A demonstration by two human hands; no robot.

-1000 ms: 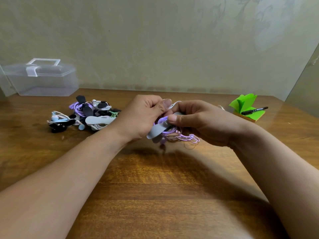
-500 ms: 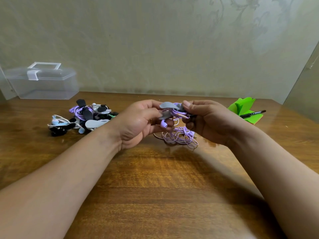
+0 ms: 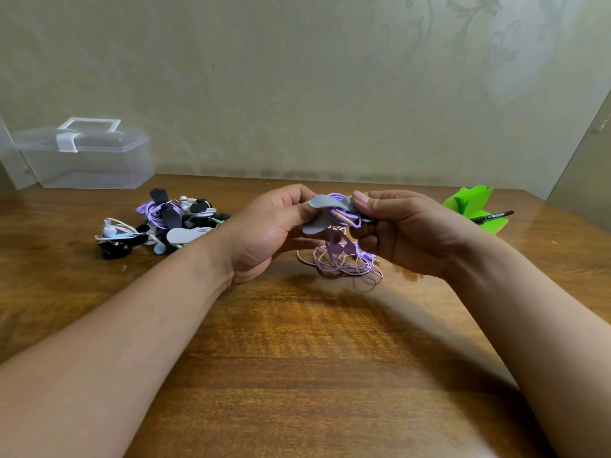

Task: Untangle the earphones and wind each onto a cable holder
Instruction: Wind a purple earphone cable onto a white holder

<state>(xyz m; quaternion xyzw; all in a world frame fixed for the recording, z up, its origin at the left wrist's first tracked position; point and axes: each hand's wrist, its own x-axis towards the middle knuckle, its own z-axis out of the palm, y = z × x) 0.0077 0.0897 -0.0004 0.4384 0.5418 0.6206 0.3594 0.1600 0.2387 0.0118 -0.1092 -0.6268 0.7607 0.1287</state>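
**Purple earphones held on a grey holder above the table**

No brand or label can be read; the black pen (image 3: 491, 216) carries a pale band of print, too small to make out.

The left hand (image 3: 264, 231) and the right hand (image 3: 401, 229) meet above the middle of the wooden table (image 3: 297, 358). Between them is a grey cable holder (image 3: 319, 214), a flat soft piece with rounded lobes, pinched by the left thumb and fingers on its left side. The right thumb and forefinger are closed on its right end, over a few turns of the purple earphones (image 3: 344, 259) that cross the holder. The rest of that thin lilac cord hangs down from the holder in loose loops, whose lowest coils lie on the table just below the hands. Two purple earbuds dangle among the loops.

To the left, well apart from the hands, lies a pile of earphones and holders (image 3: 158, 226) in purple, white, pale blue, black and grey. Behind it by the wall stands a clear plastic box (image 3: 86, 160) with its lid shut. To the right, the pen rests on green paper (image 3: 472, 206)
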